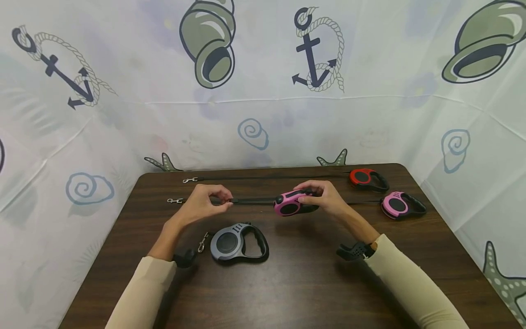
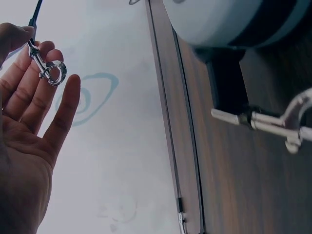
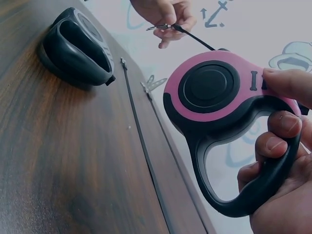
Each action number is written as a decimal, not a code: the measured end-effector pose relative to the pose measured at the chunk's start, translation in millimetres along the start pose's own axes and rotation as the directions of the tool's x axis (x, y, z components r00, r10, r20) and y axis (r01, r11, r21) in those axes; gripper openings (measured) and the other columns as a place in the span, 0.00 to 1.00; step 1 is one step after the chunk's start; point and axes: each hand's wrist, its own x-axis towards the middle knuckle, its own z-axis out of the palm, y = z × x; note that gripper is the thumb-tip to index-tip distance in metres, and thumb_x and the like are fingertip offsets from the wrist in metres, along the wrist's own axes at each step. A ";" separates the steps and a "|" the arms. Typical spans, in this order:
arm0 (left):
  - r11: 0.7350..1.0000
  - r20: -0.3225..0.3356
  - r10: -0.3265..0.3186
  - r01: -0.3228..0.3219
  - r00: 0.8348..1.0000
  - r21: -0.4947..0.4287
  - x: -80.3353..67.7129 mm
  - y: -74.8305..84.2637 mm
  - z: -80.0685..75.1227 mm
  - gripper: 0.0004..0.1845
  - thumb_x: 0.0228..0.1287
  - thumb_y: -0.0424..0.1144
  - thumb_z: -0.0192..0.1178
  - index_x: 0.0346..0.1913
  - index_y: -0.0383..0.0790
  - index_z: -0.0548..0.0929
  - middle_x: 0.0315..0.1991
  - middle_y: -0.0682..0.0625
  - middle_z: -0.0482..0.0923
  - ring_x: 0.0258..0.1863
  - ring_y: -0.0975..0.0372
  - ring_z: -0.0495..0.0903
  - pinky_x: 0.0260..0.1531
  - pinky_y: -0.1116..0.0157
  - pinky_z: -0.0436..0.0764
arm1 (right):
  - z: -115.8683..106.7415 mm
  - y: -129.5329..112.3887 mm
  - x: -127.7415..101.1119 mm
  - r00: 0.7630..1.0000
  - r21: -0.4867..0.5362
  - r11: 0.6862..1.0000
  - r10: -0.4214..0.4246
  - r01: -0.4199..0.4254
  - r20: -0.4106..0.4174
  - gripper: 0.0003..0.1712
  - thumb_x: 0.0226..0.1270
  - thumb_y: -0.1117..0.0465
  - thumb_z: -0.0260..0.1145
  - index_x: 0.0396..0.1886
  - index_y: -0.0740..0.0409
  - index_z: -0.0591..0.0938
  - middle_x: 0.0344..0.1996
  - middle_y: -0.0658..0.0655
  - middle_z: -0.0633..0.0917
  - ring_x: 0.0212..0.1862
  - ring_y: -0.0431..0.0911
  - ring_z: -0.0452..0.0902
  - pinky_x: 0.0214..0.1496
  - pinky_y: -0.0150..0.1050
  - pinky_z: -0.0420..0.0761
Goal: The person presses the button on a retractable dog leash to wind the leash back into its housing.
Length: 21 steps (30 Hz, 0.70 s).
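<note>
White cloth with printed anchors and shells hangs behind a dark wooden table. Above its middle, the right hand wraps its fingers round the handle of a raised pink leash; the left hand pinches the end of its black cord, other fingers spread. A grey leash lies nearer the person; a second pink leash and a red leash lie at the right (cords drawn out leftward). Both wrist views show the silver clip hidden from the head view. Dark bars mark the raised casing (lettering or ridges, I cannot tell).
</note>
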 end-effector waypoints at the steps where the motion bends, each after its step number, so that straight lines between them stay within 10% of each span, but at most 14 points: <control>1: 1.000 0.000 0.001 -0.001 1.000 -0.001 0.6 0.3 1.1 0.08 0.60 0.29 0.76 0.40 0.42 0.90 0.32 0.56 0.88 0.31 0.66 0.85 0.36 0.50 0.86 | 0.9 0.2 0.4 1.000 0.004 1.000 0.002 -0.002 0.002 0.19 0.70 0.67 0.71 0.59 0.66 0.85 0.47 0.59 0.89 0.43 0.49 0.83 0.46 0.39 0.86; 21: 0.998 0.003 0.040 -0.039 0.999 -0.042 11.2 4.8 17.6 0.09 0.58 0.28 0.75 0.39 0.42 0.89 0.30 0.56 0.87 0.30 0.66 0.85 0.36 0.53 0.87 | 18.2 -2.6 9.0 1.000 0.042 0.999 0.013 -0.013 0.012 0.20 0.69 0.66 0.72 0.59 0.66 0.85 0.48 0.60 0.89 0.43 0.49 0.83 0.47 0.39 0.86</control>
